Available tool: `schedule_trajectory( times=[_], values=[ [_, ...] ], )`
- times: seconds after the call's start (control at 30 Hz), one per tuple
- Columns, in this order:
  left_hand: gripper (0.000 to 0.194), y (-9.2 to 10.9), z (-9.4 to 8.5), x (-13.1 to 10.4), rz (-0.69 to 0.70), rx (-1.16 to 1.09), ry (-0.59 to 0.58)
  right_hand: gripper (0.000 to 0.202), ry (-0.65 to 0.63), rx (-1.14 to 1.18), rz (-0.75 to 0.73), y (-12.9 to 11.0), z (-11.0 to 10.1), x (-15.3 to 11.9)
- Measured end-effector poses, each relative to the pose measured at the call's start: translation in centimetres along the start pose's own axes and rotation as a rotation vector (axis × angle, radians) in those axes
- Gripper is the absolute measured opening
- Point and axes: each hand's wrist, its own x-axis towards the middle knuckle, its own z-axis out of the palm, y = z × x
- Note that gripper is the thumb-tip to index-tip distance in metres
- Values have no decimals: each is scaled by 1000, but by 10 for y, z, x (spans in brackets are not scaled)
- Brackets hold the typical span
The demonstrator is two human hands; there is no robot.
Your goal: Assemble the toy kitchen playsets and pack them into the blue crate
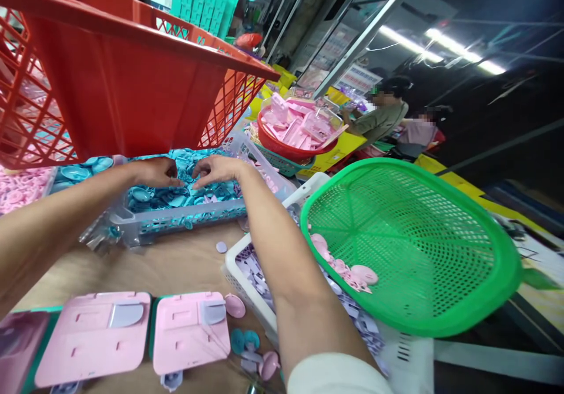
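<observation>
My left hand [159, 172] reaches into a clear plastic bin [194, 211] full of small teal plastic parts [152, 199]. Its fingers are bent and partly in shadow, with a gap to the thumb. Facing it across a short space, my right hand [218, 169] hangs over the same parts, fingers curved and thumb apart. No held piece shows in either hand. On the brown tabletop in front of me lie pink flat cases [99, 338], two of them with a lilac tab. Beside them are loose teal discs [238, 341] and a pink oval piece [235, 306].
A red crate [127, 83] overhangs the bin at upper left. To the right, a green basket [409, 247] with a few pink parts rests over a white basket [240, 253] of lilac pieces. Behind is a red bowl [286, 147] of pink parts. Two people sit farther back.
</observation>
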Motion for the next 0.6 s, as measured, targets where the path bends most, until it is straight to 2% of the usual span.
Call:
schedule_trajectory(
  times=[0.1,0.17,0.23,0.3,0.37,0.43,0.5,0.6],
  values=[
    [66,3,-1,-6,101,-6,-232,50,-111,-140,14,-6,4,4],
    [64,2,1,-6,131,-32,-374,44,-67,-256,70,-8,6,7],
    [60,0,3,-4,130,-56,-407,42,42,-306,136,-7,6,8],
    [54,-3,5,-1,117,-75,-392,43,137,-290,201,-5,5,5],
    [48,-5,6,-1,102,-79,-382,42,194,-223,202,-4,4,2],
    [47,-5,4,-3,81,-104,-398,40,199,-107,139,-4,3,-1],
    [50,-2,0,-7,63,-189,-462,38,148,-7,89,-3,3,-1],
    [54,1,-3,-11,56,-287,-558,41,149,-51,115,10,3,3]
  ],
)
